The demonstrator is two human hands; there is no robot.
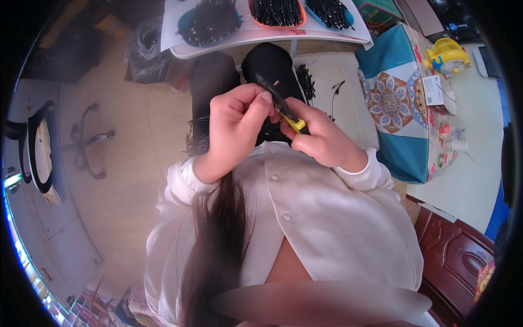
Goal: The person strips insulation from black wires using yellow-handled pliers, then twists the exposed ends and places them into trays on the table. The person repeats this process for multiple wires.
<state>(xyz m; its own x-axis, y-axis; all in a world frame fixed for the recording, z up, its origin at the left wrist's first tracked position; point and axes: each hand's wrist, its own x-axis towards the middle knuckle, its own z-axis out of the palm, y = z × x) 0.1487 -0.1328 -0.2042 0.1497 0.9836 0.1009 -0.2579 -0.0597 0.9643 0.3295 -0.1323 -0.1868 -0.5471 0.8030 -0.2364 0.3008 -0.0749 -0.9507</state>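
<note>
My right hand point(327, 135) is closed around a hand tool with a yellow-and-black handle point(300, 126); its dark, elongated head point(280, 98) points up and to the left. My left hand point(241, 122) has its thumb and forefinger pinched together beside that head. Whatever lies between those fingertips is too small or hidden to tell. Under both hands, a bundle of black cables point(271, 130) rests on my lap, partly covered by my fingers. Thin wire ends point(198, 135) stick out past my left wrist.
Ahead, a white table point(245, 45) bears a blue tray point(210, 43), an orange tray point(278, 27) and another blue tray point(350, 18) of black cables. Loose cables point(336, 88) lie on a cream surface point(347, 118) at right. A yellow fan point(447, 55) stands farther right; a chair base point(83, 141) is left.
</note>
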